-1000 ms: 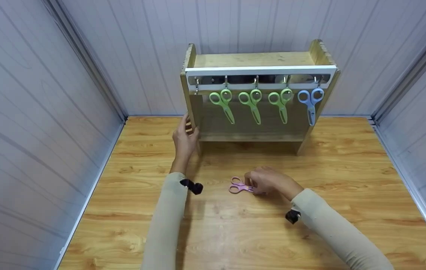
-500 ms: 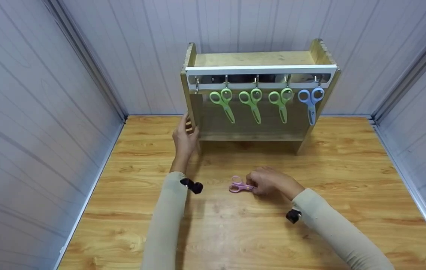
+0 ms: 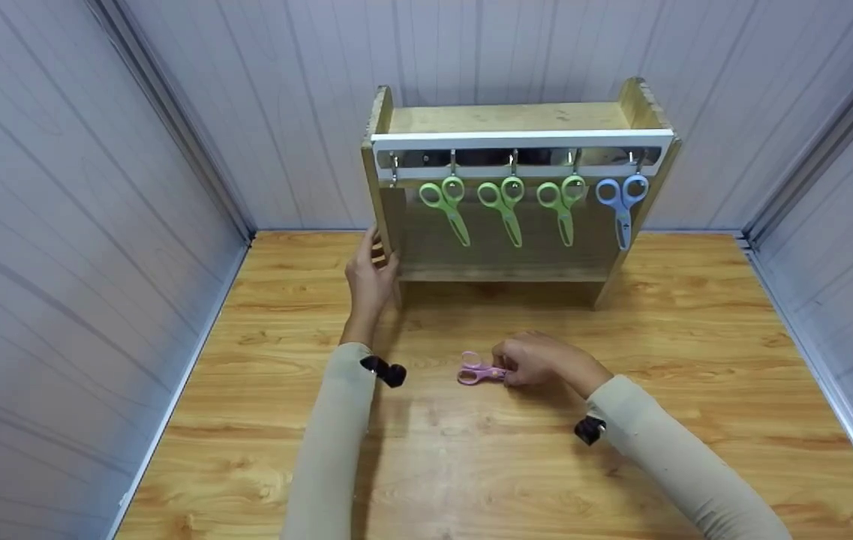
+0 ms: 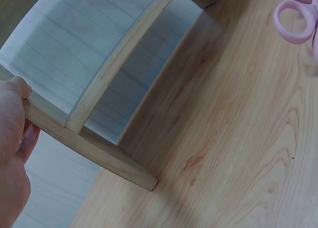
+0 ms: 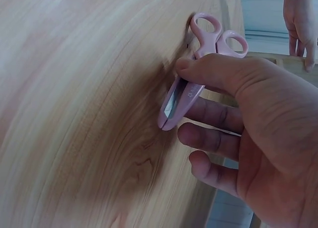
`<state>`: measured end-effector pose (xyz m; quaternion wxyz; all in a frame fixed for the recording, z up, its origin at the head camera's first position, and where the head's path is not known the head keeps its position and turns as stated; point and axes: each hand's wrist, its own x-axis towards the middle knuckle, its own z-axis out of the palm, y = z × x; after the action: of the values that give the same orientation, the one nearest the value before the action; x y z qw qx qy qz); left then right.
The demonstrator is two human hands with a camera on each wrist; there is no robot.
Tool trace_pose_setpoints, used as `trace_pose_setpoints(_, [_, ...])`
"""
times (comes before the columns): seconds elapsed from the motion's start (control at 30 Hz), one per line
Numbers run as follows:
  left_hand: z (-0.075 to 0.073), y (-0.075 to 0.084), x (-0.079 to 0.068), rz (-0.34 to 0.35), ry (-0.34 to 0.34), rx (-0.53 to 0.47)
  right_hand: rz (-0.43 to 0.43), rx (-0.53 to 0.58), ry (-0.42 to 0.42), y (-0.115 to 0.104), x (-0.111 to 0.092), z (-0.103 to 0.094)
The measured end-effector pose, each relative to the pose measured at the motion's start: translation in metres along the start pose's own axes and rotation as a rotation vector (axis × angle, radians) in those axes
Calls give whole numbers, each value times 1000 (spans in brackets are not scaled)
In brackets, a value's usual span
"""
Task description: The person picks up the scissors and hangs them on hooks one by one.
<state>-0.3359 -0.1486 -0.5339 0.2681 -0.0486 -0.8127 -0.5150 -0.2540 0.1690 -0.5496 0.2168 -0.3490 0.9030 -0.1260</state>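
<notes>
Pink scissors (image 5: 191,91) are pinched between the thumb and fingers of my right hand (image 3: 539,364), low over the wood-grain surface. Their two handle loops (image 3: 470,375) point left in the head view, and my fingers hide most of the blades there. My left hand (image 3: 371,277) grips the left side panel (image 4: 99,151) of a wooden rack, thumb on its front edge and fingers behind. From hooks on the rack's white rail (image 3: 524,141) hang three green scissors (image 3: 510,217) and one pair of blue scissors (image 3: 623,210). The leftmost hook (image 3: 394,171) bears nothing.
The wooden rack (image 3: 505,274) stands on the wood-grain surface (image 3: 441,465) near the back wall (image 3: 321,112). Pale panelled walls close in the left (image 3: 81,262) and right sides. A small black device (image 3: 385,371) is strapped at each wrist.
My right hand and the pink scissors have shifted only very slightly. My left hand stays on the rack's side, and the hanging scissors look unchanged.
</notes>
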Motion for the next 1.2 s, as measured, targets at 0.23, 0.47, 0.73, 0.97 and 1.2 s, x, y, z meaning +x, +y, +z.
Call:
trace_pose_setpoints(0.23, [1, 0, 0, -6, 6, -10, -6, 6, 34, 0, -2, -2])
trace_pose_setpoints(0.47, [0, 0, -1, -10, 7, -16, -7, 18, 65, -2, -2, -8])
trace_pose_setpoints(0.73, [-1, 0, -2, 2, -11, -10, -24, -15, 150, -2, -2, -14])
trace_pose_setpoints(0.97, [0, -1, 0, 8, -4, -11, -25, -28, 203, -2, -2, -23])
trace_pose_setpoints(1.2, [1, -2, 0, 4, 0, -10, -49, -6, 235, -2, -3, -27])
